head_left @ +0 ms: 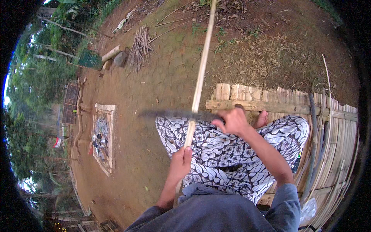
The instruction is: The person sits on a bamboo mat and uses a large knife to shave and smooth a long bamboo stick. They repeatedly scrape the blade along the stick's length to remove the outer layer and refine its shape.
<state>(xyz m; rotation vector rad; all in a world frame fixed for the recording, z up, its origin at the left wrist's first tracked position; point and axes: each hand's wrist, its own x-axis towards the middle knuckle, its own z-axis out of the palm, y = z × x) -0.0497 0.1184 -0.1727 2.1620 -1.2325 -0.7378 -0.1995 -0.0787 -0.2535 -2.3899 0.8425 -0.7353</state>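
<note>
My left hand [180,164] is closed around the lower part of a long pale strip that looks like split bamboo [203,63]. The strip rises from my lap past the top edge of the view. In my right hand [234,123] is the dark handle of a machete [166,114]. Its blade, smeared by motion, points left and lies across the strip a little above my left hand. Whether the edge bites into the strip I cannot tell. Below both hands a black-and-white patterned cloth [228,154] covers my legs.
I sit on a bamboo slat platform [338,143] with long poles [312,131] along its right side. Curled shavings [255,58] litter the dirt ahead. Farther left are a bundle of sticks [141,47], a stone [120,59], a green drum [90,59] and a framed patch [112,143].
</note>
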